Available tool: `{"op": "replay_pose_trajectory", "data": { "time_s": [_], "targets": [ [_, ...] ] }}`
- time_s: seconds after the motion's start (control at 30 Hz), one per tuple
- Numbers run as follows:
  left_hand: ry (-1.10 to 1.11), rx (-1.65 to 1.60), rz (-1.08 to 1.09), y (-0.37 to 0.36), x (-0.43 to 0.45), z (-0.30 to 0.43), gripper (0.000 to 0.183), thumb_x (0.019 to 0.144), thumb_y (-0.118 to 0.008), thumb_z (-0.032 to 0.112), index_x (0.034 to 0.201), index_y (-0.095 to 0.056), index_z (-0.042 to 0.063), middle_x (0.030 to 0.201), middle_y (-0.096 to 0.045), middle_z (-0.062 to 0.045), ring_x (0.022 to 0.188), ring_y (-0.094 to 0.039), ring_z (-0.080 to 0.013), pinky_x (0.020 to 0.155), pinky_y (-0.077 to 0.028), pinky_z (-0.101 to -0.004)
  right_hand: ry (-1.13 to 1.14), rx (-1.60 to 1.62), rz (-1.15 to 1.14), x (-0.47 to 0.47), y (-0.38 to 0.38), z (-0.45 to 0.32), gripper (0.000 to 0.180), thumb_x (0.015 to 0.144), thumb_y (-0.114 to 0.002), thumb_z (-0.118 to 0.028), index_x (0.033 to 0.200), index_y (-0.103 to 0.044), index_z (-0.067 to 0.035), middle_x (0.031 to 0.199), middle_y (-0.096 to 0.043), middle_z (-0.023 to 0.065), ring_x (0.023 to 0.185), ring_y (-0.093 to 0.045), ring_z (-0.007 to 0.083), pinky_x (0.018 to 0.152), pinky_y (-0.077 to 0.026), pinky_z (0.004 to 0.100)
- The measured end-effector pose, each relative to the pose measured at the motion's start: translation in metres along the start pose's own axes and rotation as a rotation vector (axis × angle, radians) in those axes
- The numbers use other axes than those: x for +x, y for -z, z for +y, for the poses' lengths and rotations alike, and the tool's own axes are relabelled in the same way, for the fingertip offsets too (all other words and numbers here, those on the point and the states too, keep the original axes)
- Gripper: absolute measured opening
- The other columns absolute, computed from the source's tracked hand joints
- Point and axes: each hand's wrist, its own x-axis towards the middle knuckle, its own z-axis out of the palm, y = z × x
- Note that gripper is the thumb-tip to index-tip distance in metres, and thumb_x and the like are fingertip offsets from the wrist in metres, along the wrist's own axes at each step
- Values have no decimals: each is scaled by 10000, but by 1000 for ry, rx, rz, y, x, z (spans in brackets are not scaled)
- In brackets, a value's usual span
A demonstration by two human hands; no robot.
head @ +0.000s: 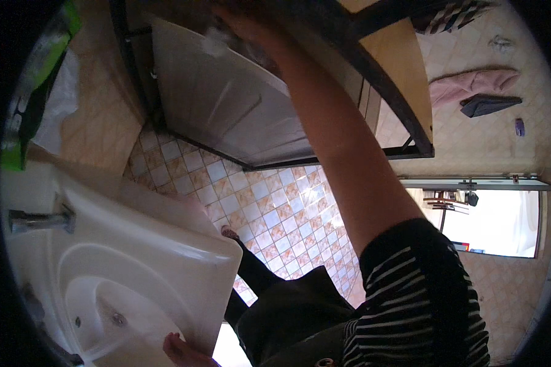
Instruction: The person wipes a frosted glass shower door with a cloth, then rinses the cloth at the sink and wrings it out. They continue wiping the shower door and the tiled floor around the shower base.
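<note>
My right arm stretches up the view, and my right hand (238,20) is at the top, beside a pale grey panel (229,101) set in a black-framed rack (202,147). Its fingers lie in shadow, so I cannot tell what they hold. A whitish, blurred thing (216,42) shows at the panel's edge close by. At the bottom, my left hand (183,351) is over the near edge of a white washbasin (211,275), partly cut off by the frame. Its fingers are bent and nothing shows in them. A drain (118,319) lies in the bowl.
A chrome tap (41,220) stands on the basin. A white plastic bag (57,105) and a green-and-black item (36,91) are at upper left. Checkered floor tiles (266,206) lie below. A pink towel (477,85) is against the wall, near a doorway (500,225).
</note>
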Motion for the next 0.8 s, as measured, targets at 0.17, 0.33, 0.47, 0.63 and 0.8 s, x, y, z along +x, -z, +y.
{"op": "replay_pose_trajectory", "data": {
  "time_s": [0.17, 0.33, 0.47, 0.63, 0.8],
  "targets": [
    [-40, -12, -49, 3, -2, 0, 231, 850, -666, 187, 893, -640, -39, 818, -638, -143, 714, -582, -233, 625, -497, -342, -199, -210, -12, -128, 64, 22, 509, 973, -328, -414, 1369, -410, -104, 1407, -401, 160, 1261, -410, 341, 1047, -307, 430],
    [-131, -7, -35, -4, -1, -8, 215, 843, -680, 167, 885, -632, -39, 751, -622, -127, 598, -551, -177, 499, -465, -288, -247, -688, -142, -147, 109, 100, 489, 992, -295, -314, 1445, -255, -133, 1503, -212, 146, 1385, -196, 312, 1121, -162, 405],
    [-46, -172, 0, -6, -3, -36, 205, 847, -672, 162, 838, -622, -37, 635, -555, -94, 511, -455, -137, 440, -374, -287, 19, -487, -151, -61, 96, 125, 475, 996, -303, -307, 1439, -271, -139, 1501, -219, 148, 1371, -234, 312, 1122, -178, 388],
    [-5, -60, 51, -1, -5, -40, 233, 835, -674, 199, 832, -622, -28, 616, -532, -86, 509, -440, -137, 436, -349, -296, 29, -438, -184, 40, 34, 95, 484, 980, -347, -335, 1426, -297, -153, 1489, -246, 136, 1366, -244, 306, 1119, -191, 397],
    [-303, -70, 146, -11, -3, -54, 238, 824, -669, 219, 829, -626, -15, 617, -530, -76, 531, -456, -161, 447, -359, -297, 71, -338, -232, 81, -10, 45, 495, 963, -392, -363, 1412, -324, -166, 1476, -273, 124, 1361, -254, 301, 1116, -205, 405]
  ]
}}
